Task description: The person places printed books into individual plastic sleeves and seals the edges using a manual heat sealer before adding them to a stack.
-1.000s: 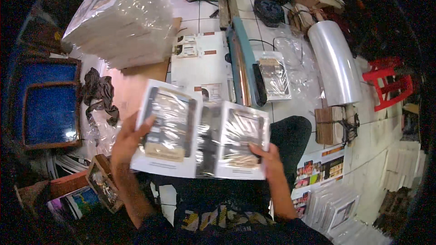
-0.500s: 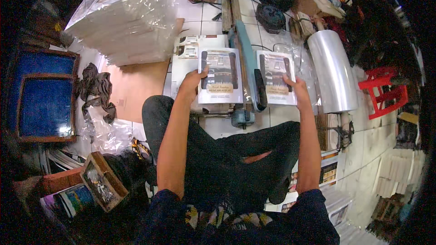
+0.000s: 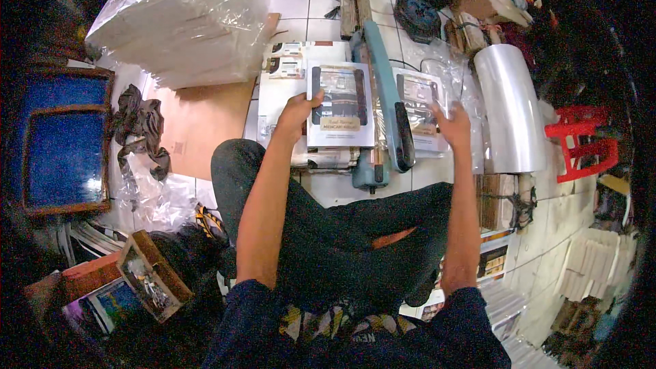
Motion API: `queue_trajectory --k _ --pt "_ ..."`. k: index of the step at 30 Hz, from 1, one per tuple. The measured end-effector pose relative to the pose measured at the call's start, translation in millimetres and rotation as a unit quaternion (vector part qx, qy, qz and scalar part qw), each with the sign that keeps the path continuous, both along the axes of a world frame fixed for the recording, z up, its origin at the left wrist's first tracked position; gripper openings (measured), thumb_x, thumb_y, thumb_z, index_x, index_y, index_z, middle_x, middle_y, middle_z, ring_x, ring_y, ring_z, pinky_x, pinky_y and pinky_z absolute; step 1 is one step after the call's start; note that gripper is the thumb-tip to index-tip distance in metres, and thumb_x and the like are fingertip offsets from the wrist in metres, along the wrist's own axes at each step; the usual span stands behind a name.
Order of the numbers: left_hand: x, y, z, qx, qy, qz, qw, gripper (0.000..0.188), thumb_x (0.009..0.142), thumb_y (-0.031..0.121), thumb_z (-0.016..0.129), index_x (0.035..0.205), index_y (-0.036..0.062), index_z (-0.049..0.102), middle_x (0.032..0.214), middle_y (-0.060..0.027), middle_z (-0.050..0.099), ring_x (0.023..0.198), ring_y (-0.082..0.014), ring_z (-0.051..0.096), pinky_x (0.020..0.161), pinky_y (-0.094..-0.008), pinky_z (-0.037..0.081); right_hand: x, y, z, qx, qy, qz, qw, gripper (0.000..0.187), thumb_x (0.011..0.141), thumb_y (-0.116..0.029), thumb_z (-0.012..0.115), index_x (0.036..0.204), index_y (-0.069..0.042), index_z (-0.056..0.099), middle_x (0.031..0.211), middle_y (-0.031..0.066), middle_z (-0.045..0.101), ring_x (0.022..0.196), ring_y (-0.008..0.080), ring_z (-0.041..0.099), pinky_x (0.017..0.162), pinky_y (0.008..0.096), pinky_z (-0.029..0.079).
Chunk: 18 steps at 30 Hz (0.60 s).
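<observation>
My left hand grips a white-covered book by its left edge, thumb on top of the dark cover picture. The book is over a stack of white printed sheets or covers. On the other side of a long blue-grey sealer with a black handle end, a matching book lies beside clear plastic film. At that book's right edge is my right hand, its thumb and forefinger apart, apparently not gripping it.
A tall plastic-wrapped stack stands at far left on cardboard. A big roll of clear film and a red plastic stool are at right. Near my left knee sits a wooden box of small metal parts.
My right hand has loosened from the right book, its fingers now apart. The sealer's handle end appears swung rightward and covers part of that book. The left book has shifted slightly up and right.
</observation>
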State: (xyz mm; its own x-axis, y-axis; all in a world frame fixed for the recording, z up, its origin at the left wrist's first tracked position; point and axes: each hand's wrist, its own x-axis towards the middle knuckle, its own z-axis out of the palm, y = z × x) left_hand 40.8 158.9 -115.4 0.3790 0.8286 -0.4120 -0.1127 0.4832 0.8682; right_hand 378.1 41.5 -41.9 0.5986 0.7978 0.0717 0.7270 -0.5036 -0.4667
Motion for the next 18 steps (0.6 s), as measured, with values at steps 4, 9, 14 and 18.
queue_trajectory --k 4,9,14,18 --pt "2 0 5 -0.002 0.007 0.007 1.0 0.049 0.091 0.034 0.066 0.12 -0.0051 0.056 0.104 -0.0118 0.067 0.091 -0.0223 0.065 0.079 -0.0361 0.054 -93 -13 54 0.182 0.108 0.088 0.973 0.061 0.095 -0.042 0.054 0.132 0.007 0.048 0.13 0.0313 0.051 0.125 0.0413 0.048 0.106 0.0468 0.036" --pt "0 -8 21 0.038 0.091 -0.005 0.995 0.055 0.088 0.039 0.069 0.122 -0.0028 0.058 0.109 -0.0127 0.067 0.093 -0.0227 0.064 0.081 -0.0366 0.053 -160 -30 58 0.084 0.007 0.093 0.992 0.065 0.097 -0.041 0.05 0.136 0.01 0.039 0.134 0.0375 0.042 0.129 0.0521 0.036 0.111 0.055 0.026" --pt "4 -11 33 -0.017 0.073 0.013 0.997 0.057 0.086 0.04 0.07 0.12 -0.003 0.058 0.109 -0.0152 0.065 0.093 -0.0227 0.064 0.083 -0.0352 0.051 -161 -37 14 0.066 -0.006 0.067 0.996 0.064 0.096 -0.037 0.053 0.135 0.011 0.036 0.133 0.0401 0.04 0.131 0.0557 0.029 0.111 0.0597 0.022" --pt "8 -16 36 -0.03 0.076 0.031 0.996 0.053 0.089 0.042 0.066 0.12 -0.0007 0.057 0.113 -0.0113 0.064 0.104 -0.0204 0.059 0.092 -0.0318 0.043 -155 -42 -10 0.162 -0.016 0.101 0.982 0.058 0.096 -0.032 0.052 0.134 0.01 0.039 0.134 0.038 0.041 0.132 0.0546 0.028 0.111 0.0588 0.021"
